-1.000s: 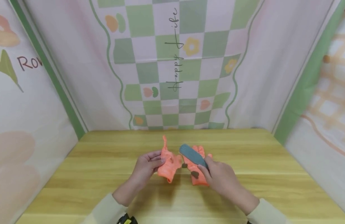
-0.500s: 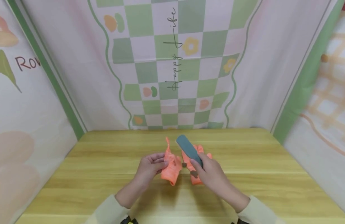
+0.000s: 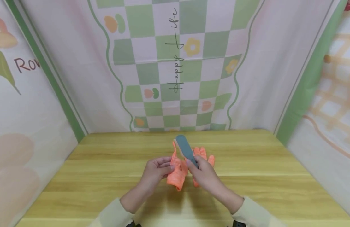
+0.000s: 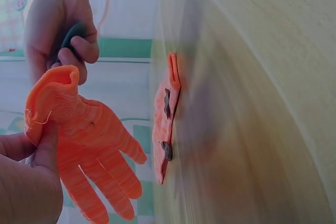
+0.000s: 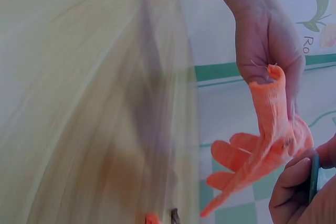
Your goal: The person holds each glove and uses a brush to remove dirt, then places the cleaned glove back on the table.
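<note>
My left hand pinches the cuff of an orange knit glove, held above the table with its fingers dangling. A small dark spot marks this glove. In my right hand I grip the handle of a blue-grey, paddle-shaped brush with a pale edge along its underside. The brush is tilted up beside the held glove; whether they touch I cannot tell. A second orange glove lies flat on the table behind my right hand. Dark brown lumps sit on that glove, hidden by my hand in the head view.
The table has a wood-grain top and reaches back to a curtain with a green and white check pattern. More printed cloth closes in the left side, and similar cloth the right.
My right hand has moved left with the brush, from over the lying glove toward the held one. The brush has swung more upright. My left hand has shifted slightly right with its glove.
</note>
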The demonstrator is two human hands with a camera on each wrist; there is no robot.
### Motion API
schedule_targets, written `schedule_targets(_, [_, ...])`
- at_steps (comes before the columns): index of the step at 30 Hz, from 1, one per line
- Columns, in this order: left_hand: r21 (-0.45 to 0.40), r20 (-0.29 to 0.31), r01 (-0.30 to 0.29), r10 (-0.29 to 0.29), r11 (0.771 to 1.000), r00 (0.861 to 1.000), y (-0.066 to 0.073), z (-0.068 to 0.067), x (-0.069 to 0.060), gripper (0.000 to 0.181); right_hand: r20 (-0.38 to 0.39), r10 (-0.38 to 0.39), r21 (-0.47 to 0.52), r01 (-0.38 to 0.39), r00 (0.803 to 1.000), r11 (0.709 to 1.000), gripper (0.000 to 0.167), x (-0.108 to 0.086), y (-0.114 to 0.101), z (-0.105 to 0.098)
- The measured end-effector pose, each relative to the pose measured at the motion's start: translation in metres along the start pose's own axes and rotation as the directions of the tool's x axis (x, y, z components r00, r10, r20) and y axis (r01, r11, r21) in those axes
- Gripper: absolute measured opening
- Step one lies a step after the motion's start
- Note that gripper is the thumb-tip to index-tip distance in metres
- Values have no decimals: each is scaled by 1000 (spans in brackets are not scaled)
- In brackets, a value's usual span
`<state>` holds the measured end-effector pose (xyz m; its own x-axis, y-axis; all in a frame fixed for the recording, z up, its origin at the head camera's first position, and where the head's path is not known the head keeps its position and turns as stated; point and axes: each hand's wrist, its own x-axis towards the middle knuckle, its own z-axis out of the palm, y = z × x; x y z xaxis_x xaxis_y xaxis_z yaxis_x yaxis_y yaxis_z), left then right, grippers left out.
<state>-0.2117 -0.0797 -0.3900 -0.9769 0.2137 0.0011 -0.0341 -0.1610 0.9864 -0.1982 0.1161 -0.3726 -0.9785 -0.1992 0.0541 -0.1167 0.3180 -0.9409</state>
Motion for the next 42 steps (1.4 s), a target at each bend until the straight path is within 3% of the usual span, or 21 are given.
schedule_targets(5, [-7,-6,8,-8,1000,1000,-2,5,1,35,-9,55,108,-54,998,993,27,2,-2,8])
schedule_targets(13, [-22,-6,4,-4,1000,1000,-3,13,0,35,12,132,299,-130,991,945,21,4,-1,17])
schedule_targets(20, [-87,33,-3,6,996,999,-5,14,0,37,11,132,314,-129,991,941,21,5,1,20])
schedule_targets(28, [-167,80,21,-8,986,997,-7,11,1,36,77,149,389,-168,986,906,23,6,7,16])
schedule_targets(36, [-128,117,4,11,992,993,-9,8,4,35,151,103,396,-156,983,905,25,7,8,11])
schedule_targets(42, [-91,111,-13,23,996,994,-11,9,6,31,206,61,407,-142,977,902,26,7,9,8])
